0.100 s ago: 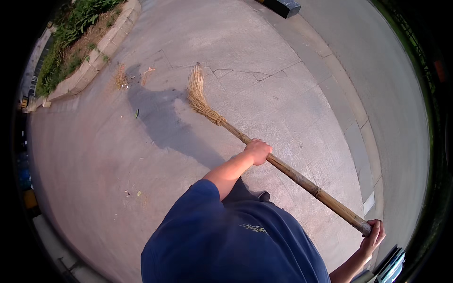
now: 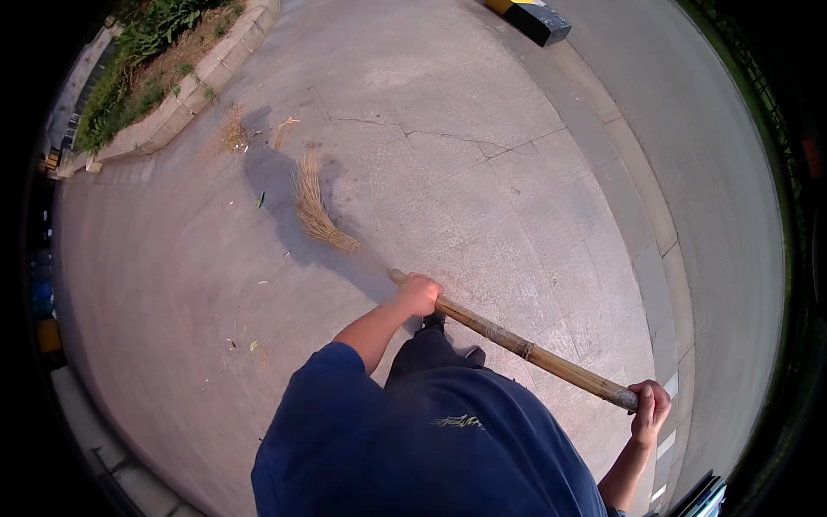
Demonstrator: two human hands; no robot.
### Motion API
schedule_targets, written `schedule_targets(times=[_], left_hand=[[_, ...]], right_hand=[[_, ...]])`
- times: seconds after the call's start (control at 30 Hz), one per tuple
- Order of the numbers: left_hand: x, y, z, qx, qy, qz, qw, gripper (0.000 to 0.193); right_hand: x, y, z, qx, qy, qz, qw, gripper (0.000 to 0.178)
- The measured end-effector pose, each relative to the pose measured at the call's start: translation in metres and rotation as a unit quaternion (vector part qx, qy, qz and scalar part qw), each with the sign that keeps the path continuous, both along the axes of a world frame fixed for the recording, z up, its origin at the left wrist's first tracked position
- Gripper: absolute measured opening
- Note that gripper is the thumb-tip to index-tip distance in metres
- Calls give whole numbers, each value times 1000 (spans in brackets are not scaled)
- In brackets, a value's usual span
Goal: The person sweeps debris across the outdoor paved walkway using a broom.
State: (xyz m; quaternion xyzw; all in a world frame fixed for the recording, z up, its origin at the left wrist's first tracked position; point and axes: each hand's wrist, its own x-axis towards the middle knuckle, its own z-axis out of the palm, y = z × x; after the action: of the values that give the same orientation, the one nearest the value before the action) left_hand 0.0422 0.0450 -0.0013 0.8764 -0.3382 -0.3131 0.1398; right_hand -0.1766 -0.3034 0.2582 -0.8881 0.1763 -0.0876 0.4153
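We grasp the broom [image 2: 482, 326] with our left hand [image 2: 419, 295] partway along and our right hand [image 2: 651, 409] at the near right end; it slants, bristles [image 2: 312, 205] far left over the pavement [image 2: 164, 284].

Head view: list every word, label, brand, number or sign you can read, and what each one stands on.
No text can be read.
Dark blue shirt: a small pale yellowish mark on the chest, script-like, too small and blurred to read.
Broom: no lettering visible on the bamboo handle or bristles.
Black-and-yellow block at the top edge: no readable text.
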Motion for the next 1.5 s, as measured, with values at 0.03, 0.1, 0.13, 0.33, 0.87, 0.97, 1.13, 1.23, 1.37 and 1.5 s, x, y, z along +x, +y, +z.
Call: schedule_targets(times=[0.03, 0.1, 0.13, 0.33, 0.87, 0.97, 1.13, 1.23, 1.37, 1.5], left_hand=[[-5, 37, -4, 29, 34, 21, 999, 15], [-24, 89, 2, 104, 93, 22, 990, 15], [-27, 91, 4, 105, 92, 37, 990, 15], [5, 32, 22, 41, 56, 114, 991, 17], [208, -199, 24, -237, -93, 31, 967, 10], [208, -142, 9, -163, -93, 114, 976, 11], [207, -12, -15, 92, 11, 87, 992, 14], [212, -14, 2, 107, 18, 76, 991, 15], [259, -63, 16, 53, 2, 95, 994, 15], [334, -103, 29, -120, -106, 104, 982, 9]], right_hand=[[13, 14, -20, 44, 63, 36, 996, 37], [28, 34, -49, 115, 97, 44, 988, 35], [42, 28, -61, 128, 98, 29, 986, 36], [83, -44, -68, 148, 1, -69, 987, 38], [142, -110, 51, -129, -251, 5, 959, 41], [211, -101, 29, -89, -162, 66, 981, 37], [275, -61, -62, 9, -15, 134, 991, 34], [304, -94, -94, 141, 25, 7, 990, 36], [325, -145, -75, 146, 2, -48, 988, 31], [349, -144, -15, 60, -96, -99, 989, 32]])
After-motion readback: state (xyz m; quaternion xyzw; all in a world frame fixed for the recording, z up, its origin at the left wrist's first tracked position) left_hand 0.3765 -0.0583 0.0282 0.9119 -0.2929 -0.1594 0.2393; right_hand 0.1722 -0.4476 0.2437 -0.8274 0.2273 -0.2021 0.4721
